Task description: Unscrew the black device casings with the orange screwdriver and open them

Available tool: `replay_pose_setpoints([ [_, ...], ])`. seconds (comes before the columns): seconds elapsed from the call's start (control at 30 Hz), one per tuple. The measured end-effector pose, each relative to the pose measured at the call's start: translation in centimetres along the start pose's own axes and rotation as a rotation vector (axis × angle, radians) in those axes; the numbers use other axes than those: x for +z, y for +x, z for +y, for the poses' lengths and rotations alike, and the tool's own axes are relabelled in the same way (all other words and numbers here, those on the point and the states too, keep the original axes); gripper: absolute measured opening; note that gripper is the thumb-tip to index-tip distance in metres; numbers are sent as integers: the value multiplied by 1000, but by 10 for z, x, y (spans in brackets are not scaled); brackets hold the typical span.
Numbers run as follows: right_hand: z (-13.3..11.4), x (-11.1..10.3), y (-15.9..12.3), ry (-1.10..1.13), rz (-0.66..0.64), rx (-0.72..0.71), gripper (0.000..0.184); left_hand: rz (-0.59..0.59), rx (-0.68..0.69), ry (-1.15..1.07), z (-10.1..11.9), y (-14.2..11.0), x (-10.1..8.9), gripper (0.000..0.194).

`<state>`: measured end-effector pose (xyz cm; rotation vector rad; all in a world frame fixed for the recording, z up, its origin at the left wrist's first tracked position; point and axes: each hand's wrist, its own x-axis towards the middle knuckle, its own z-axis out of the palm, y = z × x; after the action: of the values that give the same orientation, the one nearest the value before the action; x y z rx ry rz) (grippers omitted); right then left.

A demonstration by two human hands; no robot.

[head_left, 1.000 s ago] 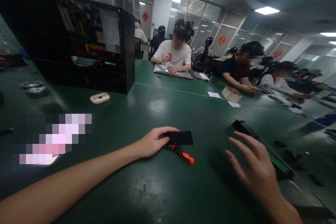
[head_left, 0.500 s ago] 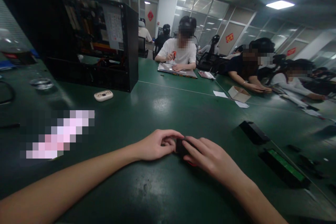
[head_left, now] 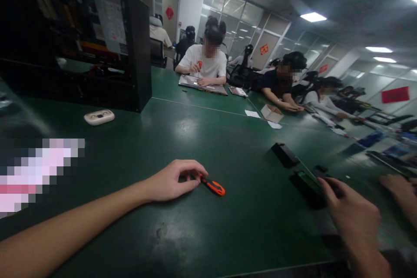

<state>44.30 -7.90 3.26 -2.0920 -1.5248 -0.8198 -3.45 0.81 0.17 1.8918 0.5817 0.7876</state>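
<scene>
Screwdriver (head_left: 211, 186) lies flat on green worktop (head_left: 202, 134), long axis slanting w/ orange handle pointing right & toward camera, tip end under curled fingers of left hand (head_left: 172, 180) which pinches it loosely, while right hand (head_left: 353, 217), well apart, grips a dark flat part (head_left: 306, 182).

I'm on the one head-worn view, seated height, looking forward and down across the dark green matte table top (head_left: 202, 139). It tilts slightly, so the far room leans. Closest in, my left hand (head_left: 172, 180) sits low centre and my right hand (head_left: 353, 215) low right, both near the lens. The black open-sided computer case (head_left: 81, 39) fills the upper left; people in the background sit well beyond.
</scene>
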Motion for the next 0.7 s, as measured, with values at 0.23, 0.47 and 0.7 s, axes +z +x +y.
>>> replay_pose_setpoints([
  [0.23, -21, 23, -6, 17, 31, -23, 79, -23, 27, 55, -1, 0, 0, 22],
  [0.47, 4, 32, -15, 127, -20, -44, 70, -45, 27, 81, -1, 1, 0, 21],
  [0.7, 16, 36, -17, 229, -86, -100, 55, -55, 1, 35, -2, 2, 0, 20],
])
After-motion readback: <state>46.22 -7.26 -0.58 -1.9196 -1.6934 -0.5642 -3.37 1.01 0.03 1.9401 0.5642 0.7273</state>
